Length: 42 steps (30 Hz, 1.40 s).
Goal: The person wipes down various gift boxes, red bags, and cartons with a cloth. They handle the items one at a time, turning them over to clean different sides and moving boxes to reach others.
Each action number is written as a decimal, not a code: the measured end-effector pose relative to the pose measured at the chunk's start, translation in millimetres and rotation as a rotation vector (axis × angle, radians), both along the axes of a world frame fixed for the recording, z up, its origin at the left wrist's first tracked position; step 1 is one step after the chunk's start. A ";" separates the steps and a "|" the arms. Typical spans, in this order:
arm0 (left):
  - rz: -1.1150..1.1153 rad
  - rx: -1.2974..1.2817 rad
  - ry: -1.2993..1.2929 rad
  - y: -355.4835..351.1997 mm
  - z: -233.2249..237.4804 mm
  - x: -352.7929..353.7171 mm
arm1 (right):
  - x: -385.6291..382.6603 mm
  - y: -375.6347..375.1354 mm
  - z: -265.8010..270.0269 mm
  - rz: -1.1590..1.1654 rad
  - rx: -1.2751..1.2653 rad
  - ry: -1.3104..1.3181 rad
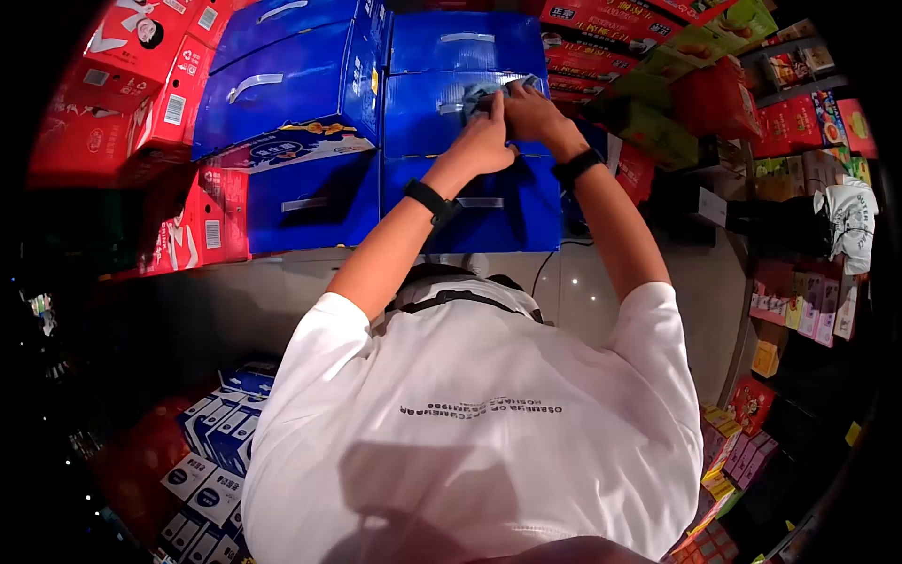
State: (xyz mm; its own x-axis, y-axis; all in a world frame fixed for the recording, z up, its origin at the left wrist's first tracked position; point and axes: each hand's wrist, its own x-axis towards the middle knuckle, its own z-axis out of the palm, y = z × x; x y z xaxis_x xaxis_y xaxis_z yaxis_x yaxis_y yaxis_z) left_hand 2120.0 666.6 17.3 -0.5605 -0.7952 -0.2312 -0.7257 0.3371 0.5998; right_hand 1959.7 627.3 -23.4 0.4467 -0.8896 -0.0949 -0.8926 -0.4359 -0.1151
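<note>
Both hands are together over a blue box [423, 103] with a pale carry handle, in the upper middle of the head view. A crumpled grey-blue cloth [476, 94] lies under and between them. My right hand [533, 115] has its fingers bent around the cloth's right part. My left hand [481, 143] touches the cloth from the lower left, its index finger pointing up; its other fingers are partly hidden, so its hold is unclear. Black bands circle both wrists.
More blue boxes [291, 89] with handles are stacked at the left, beside red cartons [178, 108]. Red and green packages [648, 132] stand at the right. A person in a light top [853, 221] is at the far right. Blue and white boxes [221, 423] lie lower left.
</note>
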 end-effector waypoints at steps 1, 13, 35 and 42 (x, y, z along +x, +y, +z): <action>-0.006 -0.089 0.046 4.1 -10.2 -8.7 | -15.7 4.0 -21.2 0.027 -0.092 -0.021; -0.149 -0.170 0.157 55.7 -25.0 57.5 | 36.2 123.0 19.7 -0.284 -0.081 -0.291; -0.322 -0.172 0.140 35.5 -32.0 79.1 | 53.0 148.6 21.3 -0.538 -0.170 -0.272; -0.518 -0.187 0.122 59.7 -39.5 18.8 | 47.8 212.6 18.7 -0.913 -0.092 -0.237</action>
